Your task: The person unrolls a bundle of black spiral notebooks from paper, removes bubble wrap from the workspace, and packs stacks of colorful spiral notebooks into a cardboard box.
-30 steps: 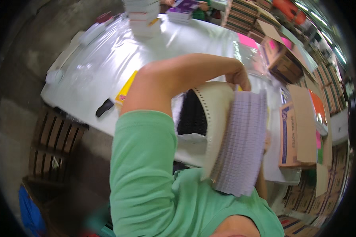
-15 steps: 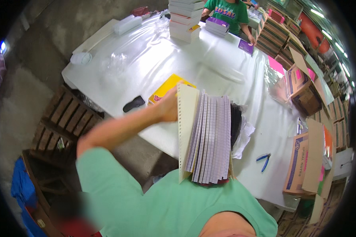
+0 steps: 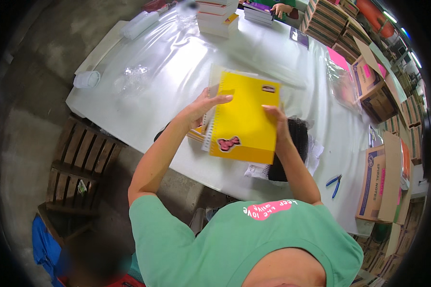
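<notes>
My left hand [image 3: 203,109] grips the left edge of a yellow-covered notebook [image 3: 246,115], thumb on top of the cover. The cover carries a pink picture low down and a small dark one at the upper right; a row of holes runs along its left edge. Pale sheets stick out beyond it at the upper left. My right hand [image 3: 280,125] holds the right edge, thumb over the cover. Partly beneath my right forearm lies a bundle of black binding coils [image 3: 299,138], with white coils [image 3: 315,152] beside it. Another yellow-orange stack [image 3: 196,136] shows under my left wrist.
Blue-handled pliers [image 3: 335,184] lie at the right. Open cardboard boxes [image 3: 372,184] line the right edge. A tall stack of books [image 3: 218,24] stands at the back, near a co-worker's hand [image 3: 282,8] by purple books [image 3: 258,14]. Crumpled clear plastic [image 3: 135,79] lies at left.
The fanned, upright pages are now together and lying flatter, yellow cover upward. My right hand has come into view on the right edge. The view has shifted, and the co-worker's hand has left the single purple book.
</notes>
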A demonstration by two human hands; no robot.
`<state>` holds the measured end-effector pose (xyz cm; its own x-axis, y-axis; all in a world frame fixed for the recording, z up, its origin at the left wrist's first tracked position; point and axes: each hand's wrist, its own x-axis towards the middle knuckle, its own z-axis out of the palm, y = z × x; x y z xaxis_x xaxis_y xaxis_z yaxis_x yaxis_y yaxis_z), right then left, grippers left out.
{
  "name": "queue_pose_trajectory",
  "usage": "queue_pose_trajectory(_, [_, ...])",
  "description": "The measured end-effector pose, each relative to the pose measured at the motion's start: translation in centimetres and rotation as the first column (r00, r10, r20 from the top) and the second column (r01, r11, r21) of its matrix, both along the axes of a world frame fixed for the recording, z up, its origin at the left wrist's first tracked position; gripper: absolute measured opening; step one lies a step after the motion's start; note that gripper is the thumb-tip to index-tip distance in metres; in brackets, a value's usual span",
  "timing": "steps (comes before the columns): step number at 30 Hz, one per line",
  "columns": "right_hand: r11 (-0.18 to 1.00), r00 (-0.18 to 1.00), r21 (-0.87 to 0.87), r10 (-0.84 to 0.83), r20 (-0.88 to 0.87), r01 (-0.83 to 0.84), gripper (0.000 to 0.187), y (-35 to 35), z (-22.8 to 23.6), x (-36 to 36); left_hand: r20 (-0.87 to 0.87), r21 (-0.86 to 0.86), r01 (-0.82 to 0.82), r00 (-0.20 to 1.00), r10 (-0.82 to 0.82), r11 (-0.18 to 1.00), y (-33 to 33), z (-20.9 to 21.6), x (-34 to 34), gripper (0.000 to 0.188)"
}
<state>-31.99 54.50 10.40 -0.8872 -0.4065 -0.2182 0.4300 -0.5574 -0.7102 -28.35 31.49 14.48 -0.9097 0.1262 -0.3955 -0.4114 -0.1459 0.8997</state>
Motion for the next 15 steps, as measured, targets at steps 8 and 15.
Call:
queue_pose_trajectory(8, [0.979,0.979,-0.039,-0.200,-0.041,0.198,0.055,-7.7,-4.5,-2.3,0.217,-0.020,-0.080,0.973,0.083,0.997,-5.8,-6.9,-6.1,0.071])
queue_pose_trajectory(15, [0.963,0.969,0.177,-0.224,0.102,0.204,0.060,-8.8,-6.3,-3.0,0.091,-0.551,0.009,0.995,0.049,0.834,-7.2,-9.1,-6.3,0.075])
